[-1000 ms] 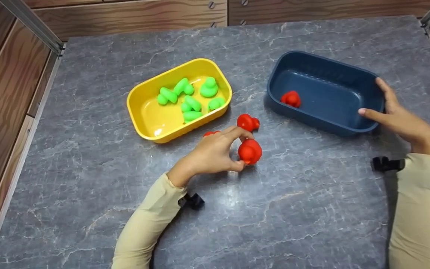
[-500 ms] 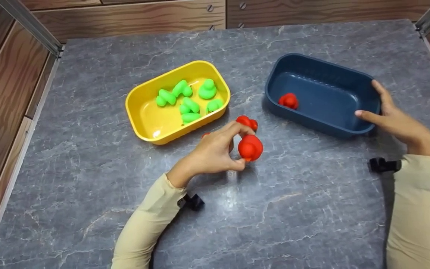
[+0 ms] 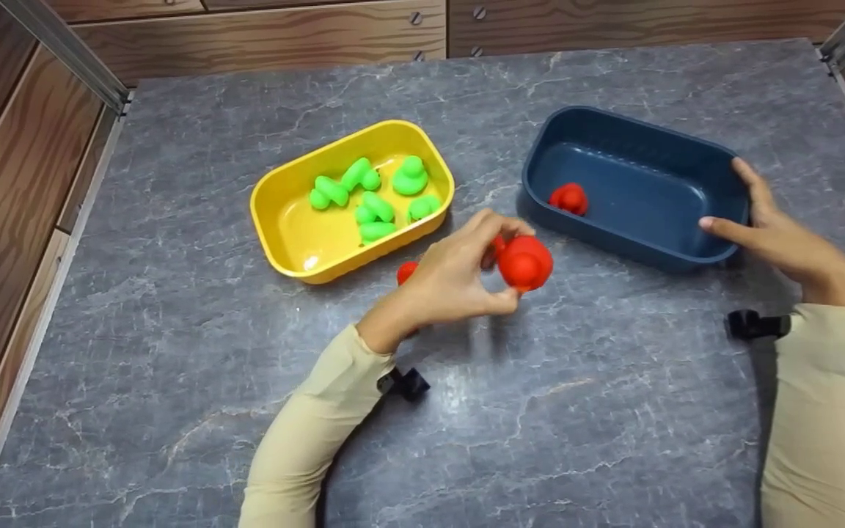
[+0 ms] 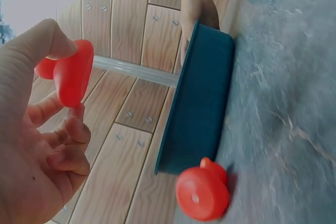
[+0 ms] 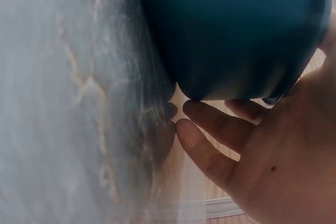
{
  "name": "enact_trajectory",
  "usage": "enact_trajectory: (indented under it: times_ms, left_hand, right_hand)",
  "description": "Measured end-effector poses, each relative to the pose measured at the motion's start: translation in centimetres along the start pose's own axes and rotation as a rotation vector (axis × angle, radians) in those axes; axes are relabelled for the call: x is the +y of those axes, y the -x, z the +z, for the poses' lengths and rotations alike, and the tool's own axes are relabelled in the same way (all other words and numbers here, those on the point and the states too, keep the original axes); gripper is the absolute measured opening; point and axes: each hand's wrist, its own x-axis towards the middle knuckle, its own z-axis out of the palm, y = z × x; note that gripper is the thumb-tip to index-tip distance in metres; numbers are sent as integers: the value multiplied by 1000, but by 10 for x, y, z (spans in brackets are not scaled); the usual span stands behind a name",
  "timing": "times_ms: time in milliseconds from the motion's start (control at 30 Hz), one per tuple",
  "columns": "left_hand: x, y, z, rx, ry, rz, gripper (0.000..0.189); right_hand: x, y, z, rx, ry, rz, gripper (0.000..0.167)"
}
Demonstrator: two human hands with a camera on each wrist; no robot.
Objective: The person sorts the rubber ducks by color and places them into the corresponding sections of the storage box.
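My left hand [image 3: 459, 275] pinches a red toy duck [image 3: 525, 262] between thumb and fingers, above the table and left of the blue bin [image 3: 635, 253]. In the left wrist view, the held duck [image 4: 76, 74] hangs apart from the tabletop. A second red duck [image 4: 202, 192] sits on the table below it, mostly hidden by my hand in the head view. Another red duck [image 3: 408, 273] shows behind my left wrist. My right hand [image 3: 789, 235] grips the bin's right end, thumb over the rim and fingers outside. One red duck [image 3: 569, 198] lies inside the bin.
A yellow bin [image 3: 283, 242] with several green toy ducks [image 3: 375, 209] stands at the left. Grey marbled tabletop [image 3: 576, 411] stretches in front of both bins. Wood-patterned walls [image 3: 261, 44] border the table at the back and sides.
My left hand has lifted the red duck and carried it rightward and away from me, toward the blue bin. My right hand keeps its grip on the bin.
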Motion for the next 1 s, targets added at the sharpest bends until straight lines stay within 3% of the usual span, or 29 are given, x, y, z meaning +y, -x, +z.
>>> enact_trajectory:
  times_ms: [700,867,1000]
  left_hand:
    - [7,-57,35,208,39,-5,55]
    - [11,-66,44,217,86,-27,55]
    - [13,-75,52,188,136,-87,55]
  right_hand:
    - [-1,-1,1,8,-5,-6,98]
    - [-1,-2,1,21,-1,-6,98]
    - [1,-3,2,26,-5,-4,98]
